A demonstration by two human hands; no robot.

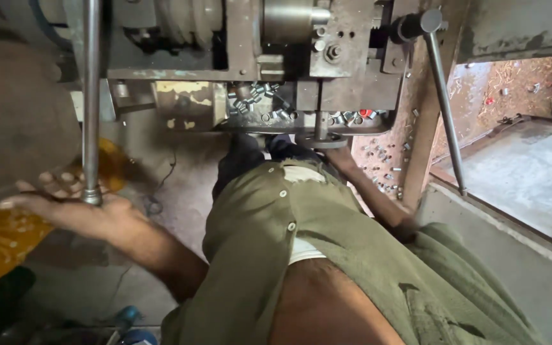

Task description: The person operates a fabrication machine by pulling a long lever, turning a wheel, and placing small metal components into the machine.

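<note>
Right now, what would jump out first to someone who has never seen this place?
The worn, rusty machine across the top, with a heap of small metal sleeves piled beneath it. At left, the person's left hand rests at the lower end of a long steel lever; the right hand is hidden.
</note>
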